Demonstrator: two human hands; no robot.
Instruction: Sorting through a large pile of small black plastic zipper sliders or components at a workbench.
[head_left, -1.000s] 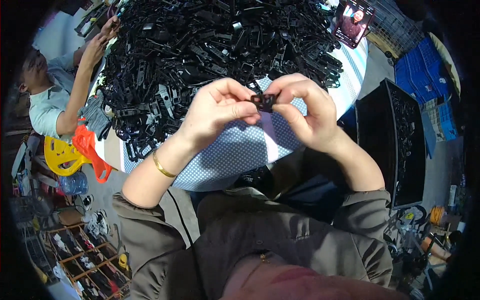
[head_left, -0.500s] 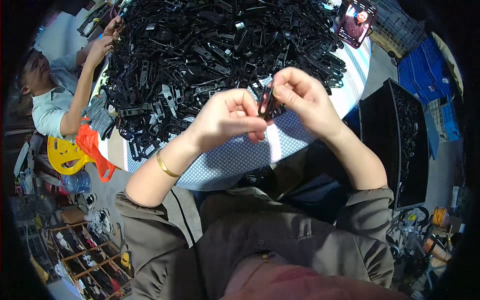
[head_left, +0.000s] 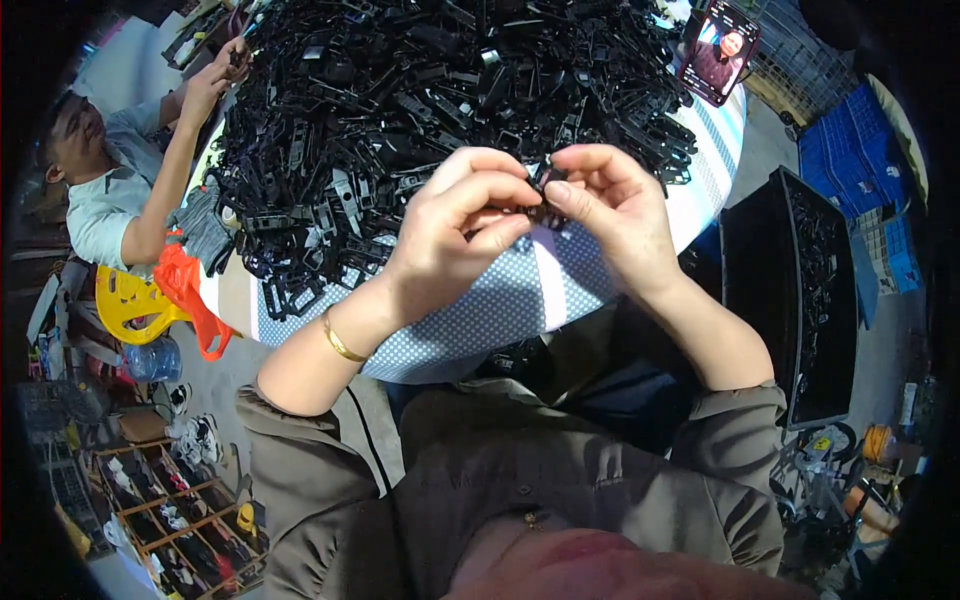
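Observation:
Between my two hands, above the near edge of the table, is a small black plastic part (head_left: 545, 178), mostly covered by fingers. My right hand (head_left: 618, 205) pinches it between thumb and fingertips. My left hand (head_left: 462, 222) has its fingers curled against the part's left side, with the thumb a little below. Just beyond both hands rises a big heap of similar black plastic parts (head_left: 400, 110). Under my wrists lies the blue dotted and striped tablecloth (head_left: 450, 335).
A phone (head_left: 718, 50) stands at the table's far right. At the left a co-worker (head_left: 110, 200) handles something small. A grey glove (head_left: 205, 225), an orange-red bag (head_left: 185, 290) and a yellow stool (head_left: 125, 305) are nearby. A black bin (head_left: 765, 290) with parts stands right.
My left fingers have moved up and closed in on the black part, which now shows less between my hands. The right hand keeps its pinch.

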